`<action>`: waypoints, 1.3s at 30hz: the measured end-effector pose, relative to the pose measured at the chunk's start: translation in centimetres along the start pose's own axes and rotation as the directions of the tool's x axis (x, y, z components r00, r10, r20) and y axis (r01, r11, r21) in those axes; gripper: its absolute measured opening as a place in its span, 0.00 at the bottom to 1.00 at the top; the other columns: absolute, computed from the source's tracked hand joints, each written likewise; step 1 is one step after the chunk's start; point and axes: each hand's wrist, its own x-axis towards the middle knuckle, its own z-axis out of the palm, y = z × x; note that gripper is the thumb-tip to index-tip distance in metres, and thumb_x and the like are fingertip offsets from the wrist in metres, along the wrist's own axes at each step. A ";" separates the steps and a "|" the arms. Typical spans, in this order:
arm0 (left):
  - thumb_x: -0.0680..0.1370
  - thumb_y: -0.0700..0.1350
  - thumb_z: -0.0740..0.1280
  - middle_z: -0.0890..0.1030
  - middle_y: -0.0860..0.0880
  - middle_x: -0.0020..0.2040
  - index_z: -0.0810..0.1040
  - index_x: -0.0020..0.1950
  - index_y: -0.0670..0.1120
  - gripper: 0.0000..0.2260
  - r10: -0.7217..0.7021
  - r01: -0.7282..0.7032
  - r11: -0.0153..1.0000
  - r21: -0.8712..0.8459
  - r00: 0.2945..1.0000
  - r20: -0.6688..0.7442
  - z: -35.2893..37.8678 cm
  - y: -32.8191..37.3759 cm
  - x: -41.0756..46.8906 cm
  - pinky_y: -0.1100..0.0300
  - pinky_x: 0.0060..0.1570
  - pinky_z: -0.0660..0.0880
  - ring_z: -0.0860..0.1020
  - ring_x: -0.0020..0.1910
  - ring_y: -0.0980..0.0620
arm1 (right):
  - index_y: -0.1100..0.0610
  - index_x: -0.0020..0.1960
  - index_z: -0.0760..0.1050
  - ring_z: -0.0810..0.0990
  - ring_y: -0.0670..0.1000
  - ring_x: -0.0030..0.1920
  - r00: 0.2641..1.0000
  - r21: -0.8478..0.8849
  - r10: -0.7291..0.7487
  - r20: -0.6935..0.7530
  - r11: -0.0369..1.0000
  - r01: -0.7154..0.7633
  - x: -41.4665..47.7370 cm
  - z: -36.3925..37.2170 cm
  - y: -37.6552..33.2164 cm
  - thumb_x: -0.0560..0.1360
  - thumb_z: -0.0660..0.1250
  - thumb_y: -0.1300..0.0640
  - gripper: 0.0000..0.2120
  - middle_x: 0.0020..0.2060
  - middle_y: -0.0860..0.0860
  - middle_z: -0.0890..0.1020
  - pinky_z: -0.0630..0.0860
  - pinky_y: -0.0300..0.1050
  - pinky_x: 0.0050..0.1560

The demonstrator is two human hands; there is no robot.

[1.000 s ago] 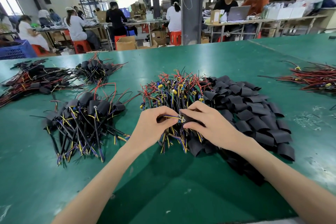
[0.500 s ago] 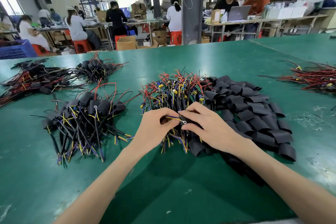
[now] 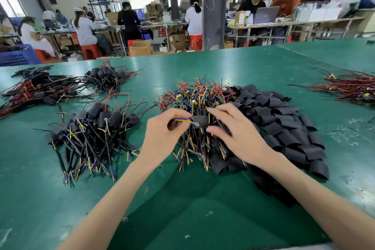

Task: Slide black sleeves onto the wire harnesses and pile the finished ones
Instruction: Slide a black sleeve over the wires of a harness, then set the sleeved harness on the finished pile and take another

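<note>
Black plastic sleeve (image 3: 199, 121) now shows between the hands, over the middle heap of bare wire harnesses (image 3: 192, 95). The hands were touching a moment ago; now they are a bit apart. The left hand (image 3: 160, 138) pinches thin yellow-and-purple wires (image 3: 182, 120), and the right hand (image 3: 237, 136) pinches the sleeve. It looks nearly on.

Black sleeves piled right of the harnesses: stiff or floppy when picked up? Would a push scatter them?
Probably light and floppy: the loose sleeves lie flattened and curled in a shallow overlapping heap. A push would likely scatter them; nothing visibly binds them. Unlikely to roll far, since most lie flat on the table.
</note>
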 end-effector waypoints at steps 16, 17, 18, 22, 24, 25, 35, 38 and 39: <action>0.75 0.27 0.55 0.67 0.37 0.65 0.69 0.70 0.37 0.23 -0.047 0.313 0.873 0.375 0.818 -0.573 -10.2 -6.9 2.3 0.62 0.60 0.66 0.74 0.49 0.52 | 0.62 0.61 0.74 0.69 0.63 0.56 0.815 -0.266 0.559 -0.149 0.772 -0.578 -0.1 -2.6 6.8 0.73 0.59 0.70 0.17 0.56 0.61 0.72 0.68 0.51 0.52; 0.75 0.27 0.57 0.65 0.36 0.67 0.68 0.70 0.37 0.23 -0.114 0.393 0.824 0.409 0.821 -0.559 -10.4 -7.5 2.1 0.58 0.62 0.65 0.73 0.55 0.44 | 0.62 0.61 0.74 0.68 0.62 0.57 0.816 -0.291 0.563 -0.128 0.765 -0.574 -0.2 -2.5 6.9 0.73 0.59 0.70 0.18 0.56 0.61 0.72 0.67 0.51 0.53; 0.74 0.28 0.58 0.64 0.35 0.68 0.69 0.68 0.35 0.22 -0.169 0.453 0.769 0.451 0.824 -0.540 -10.5 -8.1 1.9 0.53 0.63 0.63 0.70 0.60 0.38 | 0.61 0.61 0.74 0.67 0.62 0.57 0.817 -0.314 0.566 -0.109 0.760 -0.569 -0.3 -2.5 7.0 0.73 0.59 0.69 0.18 0.56 0.61 0.72 0.67 0.52 0.54; 0.73 0.32 0.62 0.68 0.32 0.65 0.77 0.57 0.31 0.14 -0.275 0.515 0.587 0.624 0.852 -0.445 -10.4 -9.1 1.8 0.47 0.64 0.59 0.64 0.64 0.34 | 0.60 0.64 0.73 0.67 0.61 0.56 0.839 -0.359 0.541 -0.058 0.773 -0.524 -0.2 -2.1 7.8 0.74 0.59 0.68 0.19 0.57 0.59 0.72 0.67 0.52 0.56; 0.73 0.33 0.63 0.69 0.34 0.65 0.78 0.58 0.32 0.14 -0.274 0.523 0.564 0.639 0.849 -0.453 -10.3 -9.0 1.9 0.46 0.64 0.61 0.65 0.63 0.34 | 0.59 0.65 0.72 0.67 0.61 0.57 0.874 -0.392 0.486 -0.023 0.800 -0.455 0.0 -1.6 8.0 0.75 0.60 0.67 0.19 0.59 0.58 0.72 0.68 0.53 0.56; 0.73 0.34 0.63 0.70 0.34 0.65 0.78 0.58 0.32 0.14 -0.266 0.527 0.552 0.646 0.846 -0.463 -10.2 -8.9 1.9 0.45 0.63 0.62 0.65 0.63 0.33 | 0.59 0.66 0.71 0.67 0.61 0.58 0.893 -0.417 0.450 0.004 0.812 -0.407 0.3 -1.3 8.1 0.75 0.60 0.66 0.20 0.61 0.58 0.72 0.68 0.54 0.56; 0.75 0.36 0.62 0.73 0.38 0.62 0.78 0.60 0.41 0.15 -0.130 0.436 0.709 0.554 0.853 -0.505 -7.6 -6.5 3.3 0.48 0.60 0.63 0.67 0.62 0.38 | 0.56 0.67 0.67 0.67 0.58 0.63 0.877 -0.599 0.449 0.172 0.754 -0.268 2.2 1.5 9.9 0.80 0.58 0.52 0.18 0.62 0.55 0.72 0.66 0.53 0.60; 0.76 0.36 0.62 0.79 0.41 0.58 0.80 0.57 0.41 0.12 -0.161 0.300 0.849 0.435 0.931 -0.328 -4.5 -5.0 5.5 0.53 0.62 0.67 0.74 0.59 0.42 | 0.57 0.60 0.70 0.69 0.58 0.60 0.887 -0.639 0.446 0.120 0.718 -0.275 2.8 1.4 9.8 0.78 0.62 0.48 0.16 0.57 0.55 0.75 0.66 0.53 0.57; 0.76 0.36 0.62 0.81 0.42 0.55 0.81 0.53 0.41 0.10 -0.192 0.292 0.879 0.377 0.940 -0.281 -3.3 -4.4 6.3 0.55 0.59 0.68 0.76 0.56 0.44 | 0.58 0.59 0.70 0.69 0.58 0.61 0.883 -0.638 0.457 0.109 0.714 -0.290 2.9 1.4 9.7 0.77 0.63 0.48 0.16 0.56 0.55 0.75 0.65 0.53 0.57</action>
